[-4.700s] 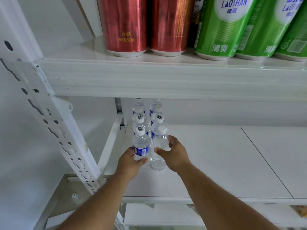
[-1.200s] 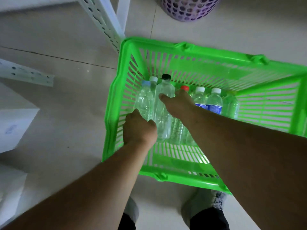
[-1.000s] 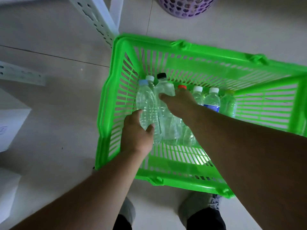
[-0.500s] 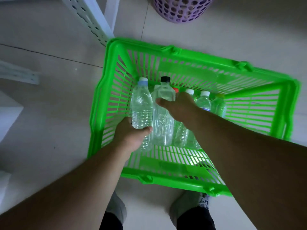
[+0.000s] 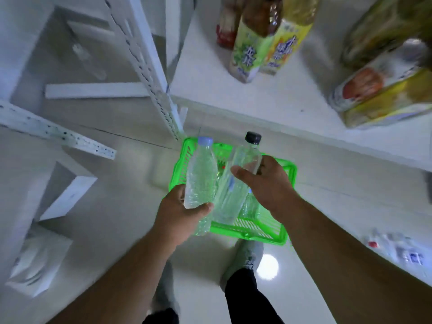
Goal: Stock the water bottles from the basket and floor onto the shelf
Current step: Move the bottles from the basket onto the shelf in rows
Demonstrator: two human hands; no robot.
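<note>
My left hand (image 5: 180,213) grips the base of a clear water bottle with a pale blue cap (image 5: 201,176), held upright above the floor. Beside it, my right hand (image 5: 268,185) holds a taller clear bottle with a black cap (image 5: 236,183), tilted slightly right. Both bottles are raised above the green plastic basket (image 5: 264,232), which sits on the floor below my hands. More bottles inside it show only dimly behind my hands. The white shelf board (image 5: 268,99) lies above and to the right.
Tea bottles (image 5: 250,47) and yellow packaged goods (image 5: 383,94) stand on the shelf board. A perforated white upright (image 5: 149,73) rises left of it. White boxes (image 5: 58,197) lie on the floor at left. Blurred bottles (image 5: 397,251) lie on the floor at right. My feet are below the basket.
Both hands have lifted their bottles up out of the basket. The view has risen and pulled back, so the basket looks smaller and the shelf board has come into view.
</note>
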